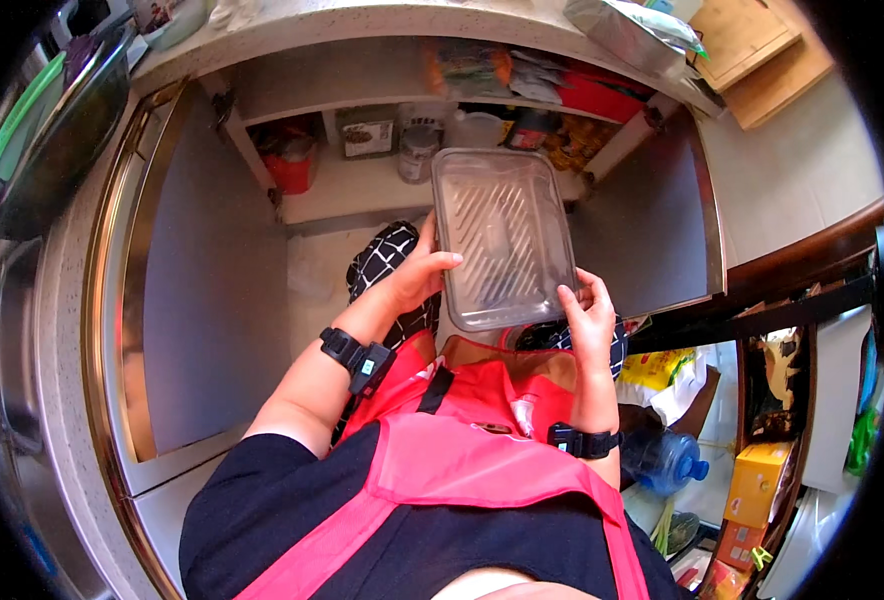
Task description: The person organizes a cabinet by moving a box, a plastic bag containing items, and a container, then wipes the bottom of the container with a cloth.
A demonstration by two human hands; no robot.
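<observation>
A clear plastic tray (503, 240) with diagonal ribs in its base is held up in front of an open lower cabinet. My left hand (421, 270) grips its left edge, with the thumb over the rim. My right hand (589, 309) holds the lower right corner, thumb on the near side. Behind the tray, on the cabinet's bottom shelf (359, 180), stand a lidded clear jar (418, 154), a red container (290, 169), a box with a white label (368, 138) and a dark bottle (530, 130). The tray hides part of this shelf.
Cabinet doors stand open at left (209, 285) and right (644, 217). Packets (472, 67) lie on the upper shelf, under the stone countertop (382, 21). Wooden boards (749, 45) jut out at upper right. A blue water jug (663, 459) and a yellow box (757, 484) are at lower right.
</observation>
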